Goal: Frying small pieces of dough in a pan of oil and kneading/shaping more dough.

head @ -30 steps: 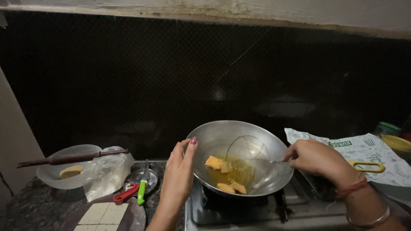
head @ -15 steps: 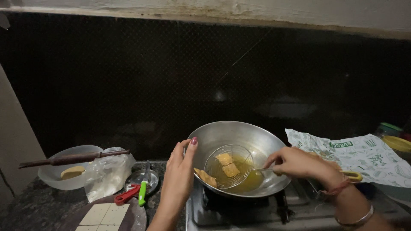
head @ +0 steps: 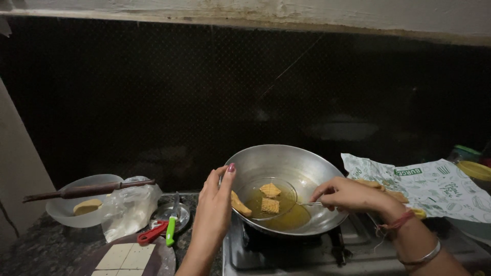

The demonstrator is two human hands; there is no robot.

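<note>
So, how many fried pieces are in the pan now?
3: two on the wire skimmer, at and; one by the left rim, near the left hand. Oil may hide others.

Left hand [head: 217,204] raised upright, fingers together and extended, thumb side up, forearm rising from bottom edge. Right hand [head: 350,195] palm down, fingers pinched closed at the tips, wrist bent slightly, forearm running to lower right corner.
</note>
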